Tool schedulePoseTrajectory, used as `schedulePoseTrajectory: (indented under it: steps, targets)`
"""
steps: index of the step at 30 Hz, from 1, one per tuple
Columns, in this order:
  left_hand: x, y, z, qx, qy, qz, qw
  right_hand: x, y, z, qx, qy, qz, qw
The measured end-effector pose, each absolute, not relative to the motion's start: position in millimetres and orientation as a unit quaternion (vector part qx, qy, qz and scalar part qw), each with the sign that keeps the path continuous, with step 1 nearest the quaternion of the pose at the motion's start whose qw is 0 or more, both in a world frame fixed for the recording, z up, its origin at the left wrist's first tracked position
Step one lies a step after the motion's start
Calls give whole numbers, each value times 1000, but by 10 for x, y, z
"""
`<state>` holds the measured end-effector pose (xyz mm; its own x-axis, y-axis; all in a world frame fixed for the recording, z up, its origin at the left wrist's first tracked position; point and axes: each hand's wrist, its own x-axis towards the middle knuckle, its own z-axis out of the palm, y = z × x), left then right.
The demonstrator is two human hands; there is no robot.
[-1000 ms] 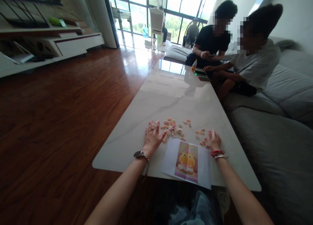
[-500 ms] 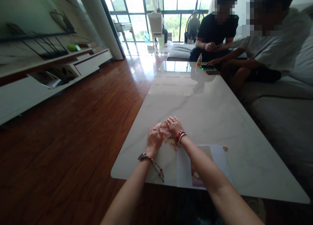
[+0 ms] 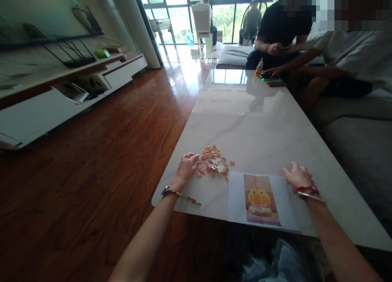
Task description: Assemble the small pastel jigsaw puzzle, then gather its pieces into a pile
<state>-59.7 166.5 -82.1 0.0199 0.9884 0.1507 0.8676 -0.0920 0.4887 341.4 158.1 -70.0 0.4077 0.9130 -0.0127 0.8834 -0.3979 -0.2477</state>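
Observation:
A loose heap of small jigsaw puzzle pieces (image 3: 214, 161), mostly pink and orange with a few pale backs, lies on the white marble-look table (image 3: 245, 131). My left hand (image 3: 187, 167) rests at the heap's left edge, fingers stretched towards it and lightly bent. To the right, my right hand (image 3: 298, 176) is low over the table by the right edge of a white paper sheet (image 3: 235, 200). Its fingers are apart and slightly curled; what lies beneath them is hidden. A printed picture (image 3: 260, 200) on the sheet shows a yellow character with a cake.
Two people sit on the sofa (image 3: 346, 139) to the right. A small bottle (image 3: 259, 67) and dark flat items (image 3: 275, 82) are at the table's far end. A low cabinet (image 3: 39, 123) stands on the left, beyond the wooden floor (image 3: 122, 151).
My right hand has left the heap and moved right, past the paper, uncovering the picture. The few pieces seen there before are now out of sight. My left hand remains beside the heap.

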Motion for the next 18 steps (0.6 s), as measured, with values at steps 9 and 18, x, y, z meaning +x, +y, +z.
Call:
schedulePoseTrajectory:
  steps: [9, 18]
  targets:
    - [-623, 1761, -712, 640, 712, 231, 175, 2525, 1929, -584, -744, -653, 133, 58]
    - [-333, 1327, -612, 641, 694, 293, 148, 1889, 1863, -406, -530, -792, 252, 169]
